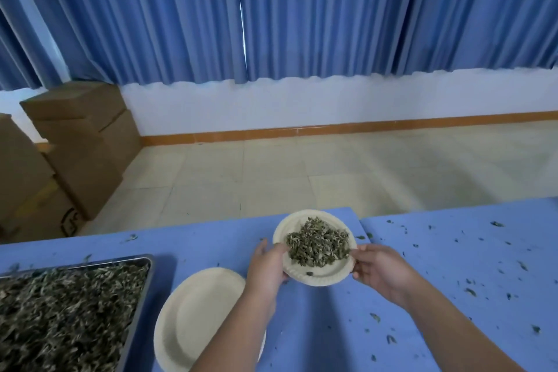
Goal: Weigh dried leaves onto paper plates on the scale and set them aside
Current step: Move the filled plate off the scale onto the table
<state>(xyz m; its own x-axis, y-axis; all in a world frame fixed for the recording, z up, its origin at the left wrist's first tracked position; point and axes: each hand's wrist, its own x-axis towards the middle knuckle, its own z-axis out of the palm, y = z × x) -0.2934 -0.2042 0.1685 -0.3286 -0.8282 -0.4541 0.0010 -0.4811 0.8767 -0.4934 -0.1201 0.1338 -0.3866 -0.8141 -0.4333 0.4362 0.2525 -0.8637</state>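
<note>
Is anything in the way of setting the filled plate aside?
Nothing visible: left hand and right hand hold the filled plate over the blue table; only loose leaf scraps lie to its right.

A: What are the hands on?
B: A paper plate heaped with dried leaves. The left hand grips its left rim and the right hand pinches its right rim.
A: What else is on the blue worktop?
B: An empty plate lies nearer, partly under the left forearm. A metal tray full of leaves sits far left. Leaf crumbs are scattered on the right.
</note>
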